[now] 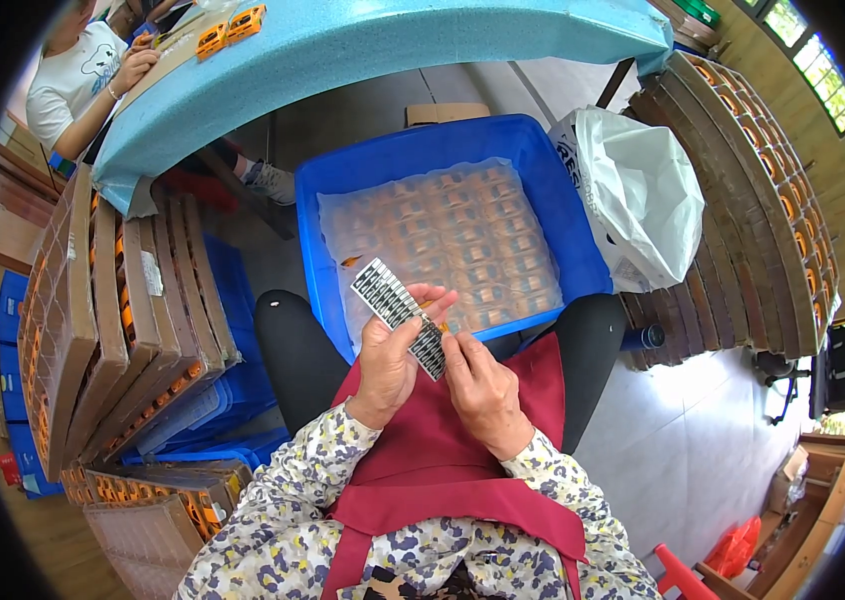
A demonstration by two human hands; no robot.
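Note:
A narrow sheet of black-and-white printed labels (pixel 390 300) slants across my lap, above the near edge of the blue bin. My left hand (pixel 390 368) is closed on it, thumb in front and fingers behind. The fingertips of my right hand (pixel 486 388) are pinched together beside the sheet's lower right edge. A bit of orange shows between the two hands, but what it belongs to is mostly hidden. Beneath them stands the blue plastic bin (pixel 311 235), where rows of orange pieces lie under a translucent plastic sheet (pixel 353 215).
Stacks of cardboard trays with orange pieces stand at left (pixel 93 330) and right (pixel 743 200). A white plastic bag (pixel 648 190) hangs open by the bin. Beyond, a table with a light-blue cover (pixel 393 45) carries orange items; a co-worker (pixel 83 80) sits at its left.

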